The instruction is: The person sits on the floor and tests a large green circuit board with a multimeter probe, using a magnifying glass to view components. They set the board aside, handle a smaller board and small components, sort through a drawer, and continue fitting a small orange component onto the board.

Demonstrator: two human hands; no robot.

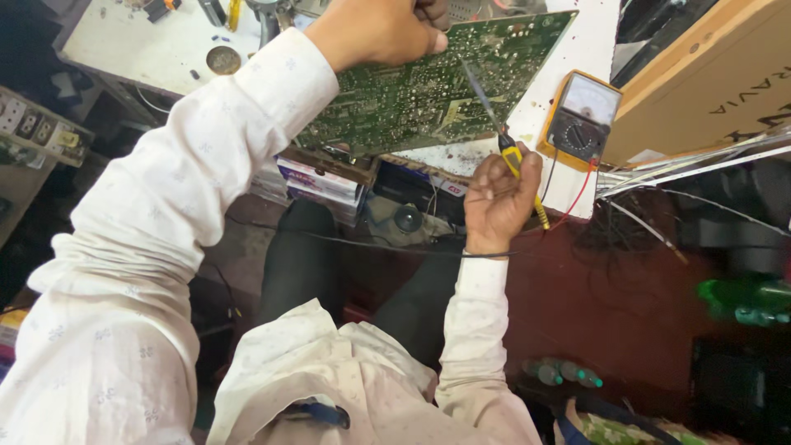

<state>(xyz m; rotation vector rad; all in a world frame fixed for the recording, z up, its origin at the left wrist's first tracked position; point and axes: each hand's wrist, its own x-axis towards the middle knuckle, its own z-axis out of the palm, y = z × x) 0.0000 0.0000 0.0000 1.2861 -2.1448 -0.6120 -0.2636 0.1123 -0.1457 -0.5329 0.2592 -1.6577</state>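
A large green circuit board lies tilted over the edge of a white workbench, solder side up. My left hand grips the board's upper edge, fingers curled over it. My right hand holds a soldering iron with a yellow and black handle like a pen. Its thin metal tip rests on the board's surface near the right side. A black cord runs from the iron across my lap.
A yellow analog multimeter with red and black leads sits right of the board. A cardboard box stands at the far right, above loose white wires. Stacked small boxes sit under the bench. Green bottles lie on the red floor.
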